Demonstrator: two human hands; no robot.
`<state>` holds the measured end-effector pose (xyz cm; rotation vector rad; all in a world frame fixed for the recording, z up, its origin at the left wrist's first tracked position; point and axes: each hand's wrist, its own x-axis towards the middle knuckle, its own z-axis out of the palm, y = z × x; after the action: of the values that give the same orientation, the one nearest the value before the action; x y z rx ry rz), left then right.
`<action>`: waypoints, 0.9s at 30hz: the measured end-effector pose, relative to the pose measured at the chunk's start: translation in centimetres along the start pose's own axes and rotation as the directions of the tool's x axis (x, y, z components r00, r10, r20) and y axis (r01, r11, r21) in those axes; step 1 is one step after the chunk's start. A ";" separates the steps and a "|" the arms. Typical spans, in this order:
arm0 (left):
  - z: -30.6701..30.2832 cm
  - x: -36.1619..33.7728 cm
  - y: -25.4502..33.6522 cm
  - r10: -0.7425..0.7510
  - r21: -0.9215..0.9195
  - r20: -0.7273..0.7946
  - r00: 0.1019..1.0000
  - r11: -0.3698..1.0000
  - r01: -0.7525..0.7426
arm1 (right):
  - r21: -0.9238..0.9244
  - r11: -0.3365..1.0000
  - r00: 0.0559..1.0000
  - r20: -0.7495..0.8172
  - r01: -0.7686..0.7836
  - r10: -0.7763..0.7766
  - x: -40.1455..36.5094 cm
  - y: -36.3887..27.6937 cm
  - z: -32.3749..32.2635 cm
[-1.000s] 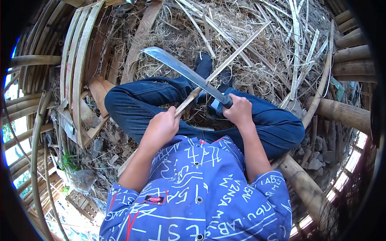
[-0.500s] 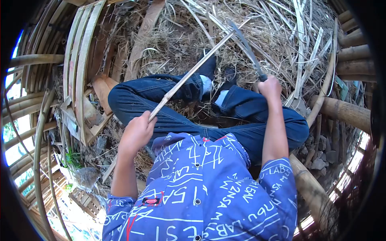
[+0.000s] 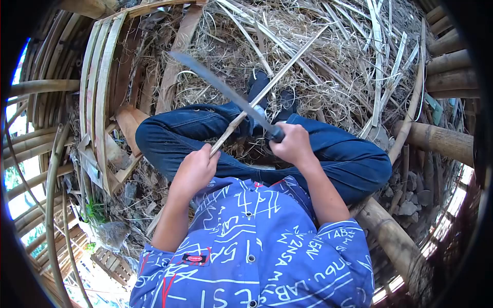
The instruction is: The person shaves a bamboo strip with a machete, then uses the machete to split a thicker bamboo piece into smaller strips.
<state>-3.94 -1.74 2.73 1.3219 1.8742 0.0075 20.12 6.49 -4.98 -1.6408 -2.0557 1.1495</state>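
Observation:
My left hand point(image 3: 195, 172) is closed round the near part of a long, pale bamboo strip point(image 3: 275, 81), which slants away up to the right. In my right hand point(image 3: 292, 143) is the dark handle of a long-bladed knife point(image 3: 215, 82), its tip pointing to the upper left. The blade crosses the strip over my lap, close to the knot in the strip. Below both lie my crossed legs in dark jeans point(image 3: 339, 146).
Shavings and thin strips point(image 3: 354, 77) cover the ground ahead. Curved slats point(image 3: 105, 92) stand at the left. Thick bamboo poles point(image 3: 444, 141) and grey stones point(image 3: 408, 205) lie at the right.
My right hand has come in from the right toward my lap, and the knife has swung from beyond the strip's far part to across its nearer part. My left hand has shifted slightly right.

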 end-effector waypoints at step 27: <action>-1.0 -1.5 -0.2 -0.030 0.090 -0.027 0.999 0.995 0.032 | -0.314 0.887 0.938 -0.033 -0.338 0.346 6.4 5.6 -2.4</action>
<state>-4.58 -2.57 4.19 1.3593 1.9360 -0.0775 23.50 13.51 -9.04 -2.2270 -2.1061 0.9746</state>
